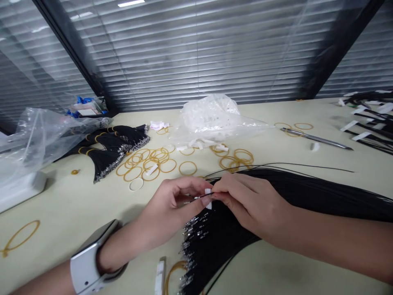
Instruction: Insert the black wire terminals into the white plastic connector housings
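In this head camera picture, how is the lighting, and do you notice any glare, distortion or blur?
In the head view, soft even light covers the pale cream tabletop; the grey slatted window blinds lean and bend from wide-angle distortion; the crinkled clear plastic bag shows small white glare; the thin black wire pinched between the person's left hand and right hand looks slightly soft.

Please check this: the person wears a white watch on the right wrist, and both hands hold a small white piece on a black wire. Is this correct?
Not correct: the white watch is on the left wrist, not the right, as the head view shows. The left hand and right hand do hold the small white piece on a black wire.
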`<state>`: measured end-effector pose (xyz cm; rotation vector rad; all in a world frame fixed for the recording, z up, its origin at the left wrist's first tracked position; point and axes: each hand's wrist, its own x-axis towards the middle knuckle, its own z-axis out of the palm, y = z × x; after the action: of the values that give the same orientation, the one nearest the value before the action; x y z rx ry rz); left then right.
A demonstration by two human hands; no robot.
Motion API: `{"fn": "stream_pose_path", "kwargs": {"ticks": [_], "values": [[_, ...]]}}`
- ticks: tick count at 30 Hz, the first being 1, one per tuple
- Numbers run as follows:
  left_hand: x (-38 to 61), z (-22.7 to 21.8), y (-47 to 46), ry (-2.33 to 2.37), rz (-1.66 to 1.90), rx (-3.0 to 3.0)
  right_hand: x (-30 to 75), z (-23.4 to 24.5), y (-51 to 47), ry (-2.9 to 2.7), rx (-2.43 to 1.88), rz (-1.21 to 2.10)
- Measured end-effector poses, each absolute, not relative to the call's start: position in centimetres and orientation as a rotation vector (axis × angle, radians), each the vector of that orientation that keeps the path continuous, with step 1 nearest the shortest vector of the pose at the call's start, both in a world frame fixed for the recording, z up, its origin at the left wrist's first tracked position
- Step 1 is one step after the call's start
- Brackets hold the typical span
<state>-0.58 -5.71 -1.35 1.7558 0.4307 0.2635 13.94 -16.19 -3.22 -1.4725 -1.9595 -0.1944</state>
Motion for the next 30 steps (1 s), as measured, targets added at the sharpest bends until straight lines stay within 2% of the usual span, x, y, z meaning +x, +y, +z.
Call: {"fn": "stream_pose_path", "kwargs": {"ticks": [6,14,30], "values": [[-0.5,-1.6,-4.4,0.509,0.355,1.789,14.6,-2.2,-15.7,-1.781,-1.552,-0.167],[-0.5,-1.8,-2.9,0.537,0.328,1.68,15.3,-2.0,-15.5,-1.589,-1.684,0.077],[-0.4,-1.5,-3.0,0.523,0.302,1.651,15.3,-2.3,-15.4,-1.649,-1.68,-0.073]]}}
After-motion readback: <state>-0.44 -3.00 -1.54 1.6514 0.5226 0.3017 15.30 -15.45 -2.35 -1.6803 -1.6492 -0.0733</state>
